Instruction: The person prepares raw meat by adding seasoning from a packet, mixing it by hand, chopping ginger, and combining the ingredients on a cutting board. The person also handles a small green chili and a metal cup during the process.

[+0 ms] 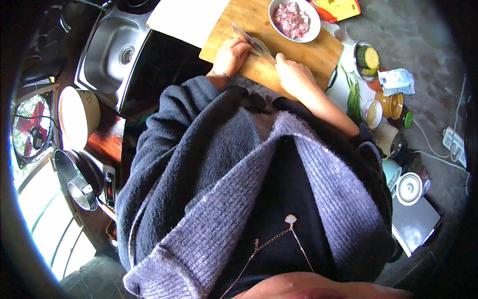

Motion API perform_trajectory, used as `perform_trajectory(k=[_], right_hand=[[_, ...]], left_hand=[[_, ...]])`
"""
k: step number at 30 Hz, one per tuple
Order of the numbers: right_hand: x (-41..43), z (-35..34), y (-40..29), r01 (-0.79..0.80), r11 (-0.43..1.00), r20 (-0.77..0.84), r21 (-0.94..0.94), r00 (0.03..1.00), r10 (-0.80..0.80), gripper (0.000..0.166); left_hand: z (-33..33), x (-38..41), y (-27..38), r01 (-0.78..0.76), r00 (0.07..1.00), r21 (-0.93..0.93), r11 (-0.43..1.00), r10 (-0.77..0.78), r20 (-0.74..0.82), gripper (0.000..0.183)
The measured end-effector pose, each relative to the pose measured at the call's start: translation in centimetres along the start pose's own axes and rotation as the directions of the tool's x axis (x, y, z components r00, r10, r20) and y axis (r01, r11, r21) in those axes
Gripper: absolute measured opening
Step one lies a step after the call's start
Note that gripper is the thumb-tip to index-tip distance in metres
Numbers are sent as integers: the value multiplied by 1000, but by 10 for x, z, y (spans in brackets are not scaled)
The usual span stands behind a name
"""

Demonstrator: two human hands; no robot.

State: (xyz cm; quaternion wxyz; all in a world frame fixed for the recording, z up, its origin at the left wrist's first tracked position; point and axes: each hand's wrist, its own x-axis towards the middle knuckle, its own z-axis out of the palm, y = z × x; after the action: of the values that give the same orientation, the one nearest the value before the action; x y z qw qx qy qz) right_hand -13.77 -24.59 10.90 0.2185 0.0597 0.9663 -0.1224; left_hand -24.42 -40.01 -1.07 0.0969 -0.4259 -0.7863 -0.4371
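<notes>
My right hand [295, 73] grips the handle of a kitchen knife [263, 45], its blade pointing up and to the left over a wooden cutting board [317, 56]. My left hand [233, 54] has its fingers bent against a pale green vegetable piece [255, 51] beside the blade. Those fingers partly hide the piece, so its exact kind is unclear. Near the board's far edge, a white bowl [316, 28] holds cut raw meat [291, 20].
To the right are a metal bowl with a cut zucchini [371, 58], green scallions [353, 93], jars and a power strip [453, 144]. A yellow-red packet [340, 9] lies beyond the board. On the left are a steel sink [108, 56], a large basin [80, 116] and a pan [71, 166].
</notes>
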Motion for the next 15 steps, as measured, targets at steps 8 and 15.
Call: perform_trajectory(k=[8,15], right_hand=[[7,3,2,36,999,-64,23,997,-35,19],[5,-5,-4,23,998,-48,54,999,-20,20]], left_hand=[[1,1,3,17,1000,55,998,-16,-18,8],[-2,1,3,15,1000,21,1000,-15,-21,7]])
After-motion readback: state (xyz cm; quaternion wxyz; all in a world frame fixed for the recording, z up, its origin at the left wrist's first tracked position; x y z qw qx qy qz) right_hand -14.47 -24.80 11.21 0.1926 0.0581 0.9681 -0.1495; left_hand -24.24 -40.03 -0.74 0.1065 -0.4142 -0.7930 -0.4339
